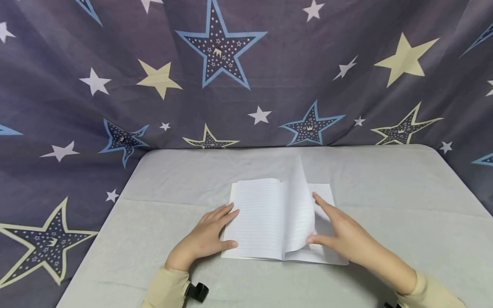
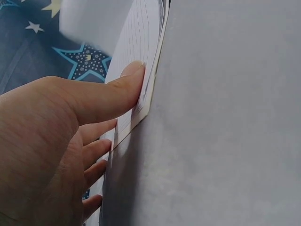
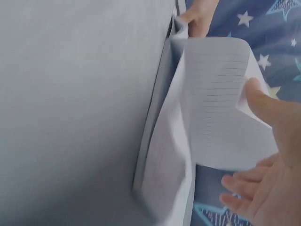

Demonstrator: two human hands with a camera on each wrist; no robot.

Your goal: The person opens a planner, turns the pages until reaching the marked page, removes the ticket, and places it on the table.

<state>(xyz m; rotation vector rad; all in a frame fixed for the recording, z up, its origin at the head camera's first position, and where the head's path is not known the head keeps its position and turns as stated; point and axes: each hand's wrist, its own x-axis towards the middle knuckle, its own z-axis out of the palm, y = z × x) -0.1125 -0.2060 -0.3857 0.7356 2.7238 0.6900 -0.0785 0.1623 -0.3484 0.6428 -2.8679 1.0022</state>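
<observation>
A lined notebook (image 1: 257, 218) lies spread on the grey-covered table. One of its leaves (image 1: 299, 209) stands up near the middle, curving toward the right. My left hand (image 1: 209, 233) rests at the left page's outer edge, its fingers extended and the thumb near the lower corner. On the other side, my right hand (image 1: 348, 233) is beside the raised leaf, thumb and fingers spread apart. Seen from the right wrist, the right thumb (image 3: 261, 101) overlaps the lifted lined paper (image 3: 214, 108), while the other fingers (image 3: 244, 188) sit below it, apart from the paper.
The grey cloth (image 1: 173, 179) covers the table under the notebook. A dark curtain (image 1: 269, 55) patterned with stars hangs behind and along the sides. A black strap piece (image 1: 198, 292) sits at the left wrist.
</observation>
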